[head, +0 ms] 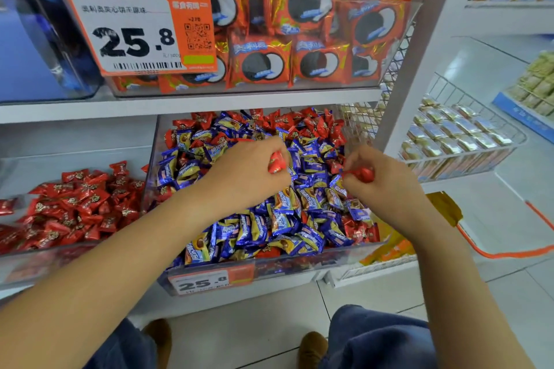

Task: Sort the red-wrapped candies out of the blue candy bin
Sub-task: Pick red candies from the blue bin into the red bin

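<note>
Clear bin [299, 260], near shelf: blue-wrapped candies [269, 228], red ones mixed in, mostly far. Above it, left hand [248, 174], fingers curled on a red candy [276, 162]; right hand [380, 177] likewise pinching another red candy [361, 174]. Left: bin of red candies [75, 207].

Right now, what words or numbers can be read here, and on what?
"25.8": large orange-and-white price tag on the upper clear biscuit bin.
"25.8": small orange-and-white price tag on the clear blue candy bin.
"Alpenliebe": blue-and-yellow candy wrappers.
Chinese print, QR code, barcode, red-wrapped candies: too blurred.
</note>
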Motion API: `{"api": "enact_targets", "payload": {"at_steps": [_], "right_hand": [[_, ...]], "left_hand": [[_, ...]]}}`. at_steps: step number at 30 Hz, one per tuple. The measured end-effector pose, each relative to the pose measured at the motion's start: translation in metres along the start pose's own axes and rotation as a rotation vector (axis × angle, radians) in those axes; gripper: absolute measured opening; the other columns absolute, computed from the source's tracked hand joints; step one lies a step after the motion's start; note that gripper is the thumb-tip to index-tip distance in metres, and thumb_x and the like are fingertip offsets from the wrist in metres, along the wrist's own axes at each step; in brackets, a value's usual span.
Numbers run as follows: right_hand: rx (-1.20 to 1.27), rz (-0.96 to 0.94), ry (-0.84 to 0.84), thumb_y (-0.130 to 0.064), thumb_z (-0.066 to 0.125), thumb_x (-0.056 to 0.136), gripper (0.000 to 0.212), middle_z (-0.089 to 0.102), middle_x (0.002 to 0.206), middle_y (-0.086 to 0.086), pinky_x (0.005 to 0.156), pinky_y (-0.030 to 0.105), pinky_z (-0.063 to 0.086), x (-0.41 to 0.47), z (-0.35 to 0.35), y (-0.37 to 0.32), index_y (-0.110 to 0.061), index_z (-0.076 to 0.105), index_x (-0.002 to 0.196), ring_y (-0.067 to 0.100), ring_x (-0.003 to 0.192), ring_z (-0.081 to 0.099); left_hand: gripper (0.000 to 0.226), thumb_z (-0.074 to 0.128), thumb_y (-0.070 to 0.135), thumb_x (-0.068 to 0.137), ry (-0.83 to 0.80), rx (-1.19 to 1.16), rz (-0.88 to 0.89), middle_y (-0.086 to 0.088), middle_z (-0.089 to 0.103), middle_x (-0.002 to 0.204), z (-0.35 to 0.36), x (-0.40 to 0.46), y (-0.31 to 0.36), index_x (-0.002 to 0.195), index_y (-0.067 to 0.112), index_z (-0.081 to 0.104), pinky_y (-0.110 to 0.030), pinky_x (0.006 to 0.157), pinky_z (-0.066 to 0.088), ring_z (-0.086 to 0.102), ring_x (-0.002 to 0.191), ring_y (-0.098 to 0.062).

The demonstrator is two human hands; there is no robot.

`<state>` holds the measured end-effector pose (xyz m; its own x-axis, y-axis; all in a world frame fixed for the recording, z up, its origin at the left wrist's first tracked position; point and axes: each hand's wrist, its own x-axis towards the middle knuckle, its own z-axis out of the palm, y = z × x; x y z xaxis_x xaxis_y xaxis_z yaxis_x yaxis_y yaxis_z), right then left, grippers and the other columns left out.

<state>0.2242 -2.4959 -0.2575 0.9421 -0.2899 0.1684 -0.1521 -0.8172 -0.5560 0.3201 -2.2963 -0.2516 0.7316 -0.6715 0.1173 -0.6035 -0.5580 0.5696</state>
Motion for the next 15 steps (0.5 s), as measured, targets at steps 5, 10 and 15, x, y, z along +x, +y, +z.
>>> {"api": "enact_targets", "payload": {"at_steps": [5,10,15], "right_hand": [[-0.318,0.084,-0.213,-0.048,0.064,0.082,0.012,0.066,0.078,-0.013,0.066,0.028,0.05,-0.023,-0.014,0.003,-0.037,0.063,0.08,0.012,0.077,0.061],[-0.675,0.008,-0.301,-0.045,0.054,0.087,0.029,0.068,0.107,-0.004,0.076,0.028,0.05,-0.032,-0.001,0.006,-0.039,0.061,0.115,0.02,0.099,0.063],[-0.678,-0.058,-0.348,-0.032,0.052,0.091,0.049,0.063,0.12,0.002,0.078,0.03,0.047,-0.026,0.0,0.008,-0.049,0.04,0.136,0.023,0.109,0.059]], "left_hand": [[0.011,0.056,0.033,0.094,-0.147,0.233,0.202,0.018,0.055,0.093,0.015,-0.002,0.024,0.103,0.032,0.062,-0.028,0.069,0.039,0.054,0.09,-0.007],[0.02,0.058,0.019,0.093,-0.333,0.528,0.298,0.003,0.064,0.11,0.043,0.007,0.028,0.111,0.024,0.064,-0.037,0.072,0.052,0.06,0.096,-0.02],[0.023,0.057,0.015,0.091,-0.321,0.614,0.28,-0.001,0.064,0.105,0.051,0.015,0.027,0.113,0.02,0.061,-0.034,0.058,0.045,0.061,0.091,-0.023]]}}
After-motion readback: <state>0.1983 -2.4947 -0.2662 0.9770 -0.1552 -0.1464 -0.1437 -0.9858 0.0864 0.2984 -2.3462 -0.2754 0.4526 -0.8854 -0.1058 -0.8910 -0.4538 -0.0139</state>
